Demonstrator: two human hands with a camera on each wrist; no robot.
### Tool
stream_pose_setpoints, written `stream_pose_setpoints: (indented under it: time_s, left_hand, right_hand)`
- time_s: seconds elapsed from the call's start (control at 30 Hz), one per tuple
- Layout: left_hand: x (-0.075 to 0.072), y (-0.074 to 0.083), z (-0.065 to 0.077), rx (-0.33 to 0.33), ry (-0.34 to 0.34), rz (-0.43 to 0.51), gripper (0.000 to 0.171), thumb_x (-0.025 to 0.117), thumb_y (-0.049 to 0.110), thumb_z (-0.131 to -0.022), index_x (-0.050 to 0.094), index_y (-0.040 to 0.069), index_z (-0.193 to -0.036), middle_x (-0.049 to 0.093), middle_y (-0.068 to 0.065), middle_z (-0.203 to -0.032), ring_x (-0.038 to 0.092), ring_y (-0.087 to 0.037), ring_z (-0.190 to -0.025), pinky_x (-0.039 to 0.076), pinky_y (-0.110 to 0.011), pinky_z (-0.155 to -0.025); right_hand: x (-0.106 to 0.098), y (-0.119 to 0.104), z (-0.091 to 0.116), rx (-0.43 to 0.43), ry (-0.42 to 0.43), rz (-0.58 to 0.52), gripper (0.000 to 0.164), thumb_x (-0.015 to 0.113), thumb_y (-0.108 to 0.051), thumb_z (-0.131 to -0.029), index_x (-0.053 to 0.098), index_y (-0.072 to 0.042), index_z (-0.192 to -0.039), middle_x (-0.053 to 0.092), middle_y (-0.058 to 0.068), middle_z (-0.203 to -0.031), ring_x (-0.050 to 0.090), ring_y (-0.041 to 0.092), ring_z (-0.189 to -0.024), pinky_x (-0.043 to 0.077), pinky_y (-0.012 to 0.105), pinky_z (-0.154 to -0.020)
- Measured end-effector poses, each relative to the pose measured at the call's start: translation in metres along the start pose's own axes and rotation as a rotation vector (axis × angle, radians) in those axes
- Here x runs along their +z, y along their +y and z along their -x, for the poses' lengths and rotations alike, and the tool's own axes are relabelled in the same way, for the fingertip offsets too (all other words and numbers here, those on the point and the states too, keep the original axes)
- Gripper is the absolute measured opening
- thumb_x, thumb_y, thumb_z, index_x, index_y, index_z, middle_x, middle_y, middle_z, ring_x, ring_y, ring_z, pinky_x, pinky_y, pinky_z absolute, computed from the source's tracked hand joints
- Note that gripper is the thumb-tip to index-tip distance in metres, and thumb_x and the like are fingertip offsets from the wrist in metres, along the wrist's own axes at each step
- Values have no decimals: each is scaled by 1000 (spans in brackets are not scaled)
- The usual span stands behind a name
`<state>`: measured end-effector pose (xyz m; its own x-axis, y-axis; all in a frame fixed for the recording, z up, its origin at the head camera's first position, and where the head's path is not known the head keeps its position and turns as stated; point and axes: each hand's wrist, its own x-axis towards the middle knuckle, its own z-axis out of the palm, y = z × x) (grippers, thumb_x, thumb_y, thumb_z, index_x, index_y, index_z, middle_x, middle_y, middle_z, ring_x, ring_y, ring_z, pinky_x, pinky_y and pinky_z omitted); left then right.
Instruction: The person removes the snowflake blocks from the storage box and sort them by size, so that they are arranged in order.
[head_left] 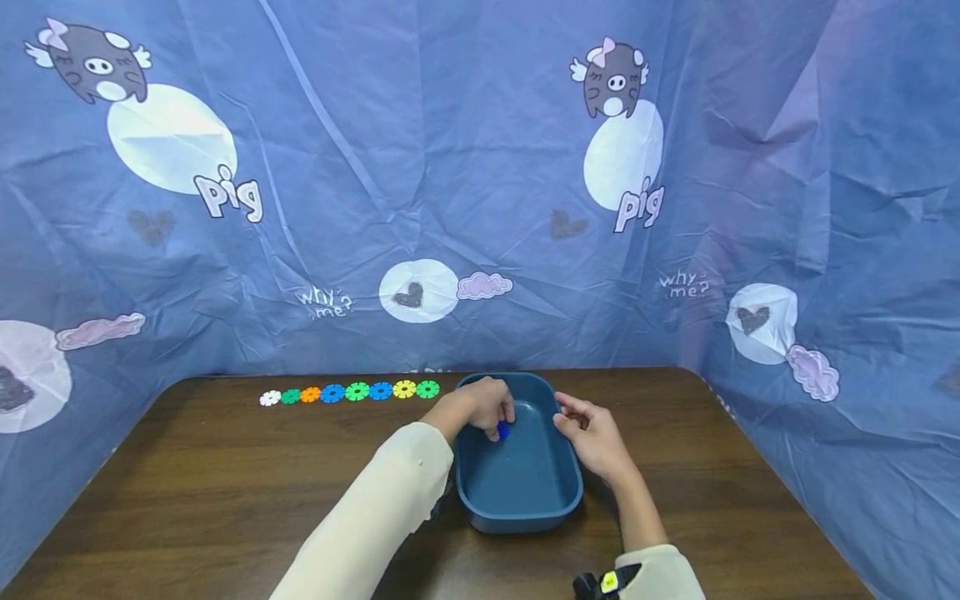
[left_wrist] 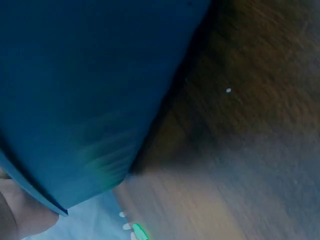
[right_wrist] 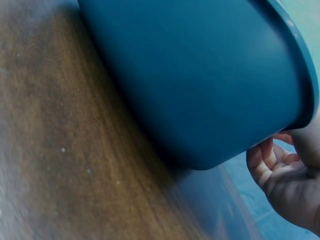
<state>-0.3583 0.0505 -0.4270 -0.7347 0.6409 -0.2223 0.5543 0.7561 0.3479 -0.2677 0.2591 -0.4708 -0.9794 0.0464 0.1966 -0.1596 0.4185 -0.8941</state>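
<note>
A deep blue plastic bin with rounded corners stands on the wooden table. My left hand reaches over its left wall, and the fingers pinch a small dark blue piece close over the bin floor. The hand partly covers the piece. At the bin's right rim is my right hand, gripping the edge with thumb and fingers. In the right wrist view, the curled fingers of that hand show past the bin's wall. The left wrist view shows mostly the bin's outer wall.
Left of the bin, a row of several notched flower-shaped discs in white, green, orange, blue and yellow lies along the table's back edge. A blue patterned cloth hangs behind the wooden table.
</note>
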Motion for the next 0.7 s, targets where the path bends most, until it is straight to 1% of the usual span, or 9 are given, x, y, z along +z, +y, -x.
stream_pose_setpoints:
  time_s: [0.23,0.43,0.53,0.7]
  left_hand:
    - [1,1,-2,6,-5,-7,29,90,5,-77,77,15,-101,72,3,-96,64,-9,-90,55,-22,-81]
    - [2,0,0,37,12,-1,25,89,5,-78,78,16,-98,71,5,-93,64,-8,-89,55,-22,-81]
    - [2,-1,1,52,33,29,22,88,3,-80,78,15,-95,72,5,-91,65,-8,-88,56,-23,-79]
    - [1,-5,3,83,60,108,18,84,-2,-81,79,12,-91,74,2,-89,67,-9,-85,57,-23,-77]
  right_hand:
    - [-1,0,0,9,-3,-8,38,66,-9,-100,63,-1,-138,62,12,-107,55,19,-86,47,22,-66]
    - [-1,1,0,10,-9,-7,38,66,-9,-100,63,-2,-138,62,12,-107,54,19,-86,47,22,-66]
    - [-1,0,0,9,-12,-6,39,66,-9,-100,63,-2,-138,61,12,-108,54,19,-85,47,23,-65]
    - [1,0,1,15,-10,-7,39,66,-9,-100,63,-1,-138,62,12,-107,54,20,-86,47,22,-65]
